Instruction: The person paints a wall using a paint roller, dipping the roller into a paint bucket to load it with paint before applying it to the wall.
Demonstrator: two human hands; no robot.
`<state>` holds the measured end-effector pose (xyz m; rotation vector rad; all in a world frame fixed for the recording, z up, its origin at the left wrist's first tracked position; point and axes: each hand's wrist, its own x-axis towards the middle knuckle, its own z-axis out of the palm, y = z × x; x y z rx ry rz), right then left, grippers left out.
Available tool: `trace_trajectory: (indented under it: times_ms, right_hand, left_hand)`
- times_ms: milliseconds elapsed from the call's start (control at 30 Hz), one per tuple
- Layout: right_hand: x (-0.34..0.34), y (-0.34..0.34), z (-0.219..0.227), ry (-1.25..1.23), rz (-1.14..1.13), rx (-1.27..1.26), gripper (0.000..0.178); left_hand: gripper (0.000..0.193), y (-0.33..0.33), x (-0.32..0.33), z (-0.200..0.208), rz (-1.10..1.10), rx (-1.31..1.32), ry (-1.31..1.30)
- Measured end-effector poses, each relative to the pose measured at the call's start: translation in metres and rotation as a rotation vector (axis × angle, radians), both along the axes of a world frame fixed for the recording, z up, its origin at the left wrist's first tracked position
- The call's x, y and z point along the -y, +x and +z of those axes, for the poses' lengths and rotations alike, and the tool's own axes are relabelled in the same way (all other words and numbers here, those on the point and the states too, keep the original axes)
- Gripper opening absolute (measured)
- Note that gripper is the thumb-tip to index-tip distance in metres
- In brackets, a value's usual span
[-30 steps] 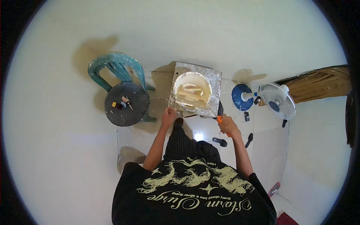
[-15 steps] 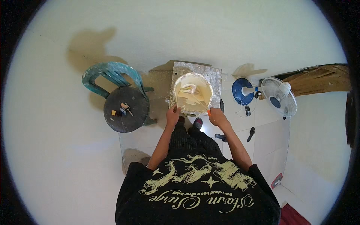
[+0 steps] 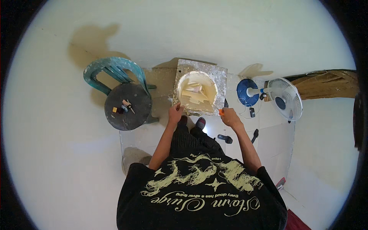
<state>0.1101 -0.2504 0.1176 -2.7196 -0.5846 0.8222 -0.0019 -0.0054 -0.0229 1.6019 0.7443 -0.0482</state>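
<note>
Right hand (image 3: 230, 117): fingers clamped on an orange-handled tool (image 3: 221, 112) at the near right side of a round bucket (image 3: 212, 81). Left hand (image 3: 176, 112): fingers drawn together at the near left side of the bucket, at or just beside its rim; whether they grip the rim, or the edge of something within, cannot be told.

Position of the bucket: upright, mouth upward, on a spattered, roughly square worktop (image 3: 222, 78) in front of the person. Cream paste (image 3: 193, 87) lies in lumps inside and coats the inner wall.

Step in hand, as judged: working the paste inside the bucket, probably by mixing or scooping, with the left hand acting as a steady. A further stroke would call for a firm hold at left, a controlled wrist at right, and the working end of the tool kept within the rim so that paste does not drop onto the worktop.

Limits of view: most of the handle is covered by the right hand. The working end of the tool is hard to separate from the paste, both being pale; a flat, jagged-edged form in the bucket may be a coated blade or paste alone. Paste depth cannot be read. Farther left, beside a green plastic chair back (image 3: 111, 61), small articles on a round dark seat (image 3: 124, 120) are mostly too small to identify.
</note>
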Motion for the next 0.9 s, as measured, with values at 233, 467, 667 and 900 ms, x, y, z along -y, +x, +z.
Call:
trace_trajectory:
  times_ms: [233,467,667,900]
  right_hand:
    - [0.000,0.003,-0.023,0.007,0.031,-0.036,0.021]
    - [-0.010,0.015,0.032,-0.040,-0.140,-0.365,0.019]
    - [-0.010,0.024,0.053,-0.018,-0.221,-0.522,0.020]
    - [-0.031,0.016,0.040,-0.067,-0.055,-0.461,0.021]
  left_hand:
    - [0.031,0.002,-0.002,0.000,-0.030,-0.064,0.102]
    - [0.037,0.002,0.000,-0.006,-0.015,0.031,0.068]
    - [0.037,0.002,0.000,-0.010,0.001,0.039,0.069]
    - [0.032,0.001,0.000,-0.009,-0.002,0.038,0.017]
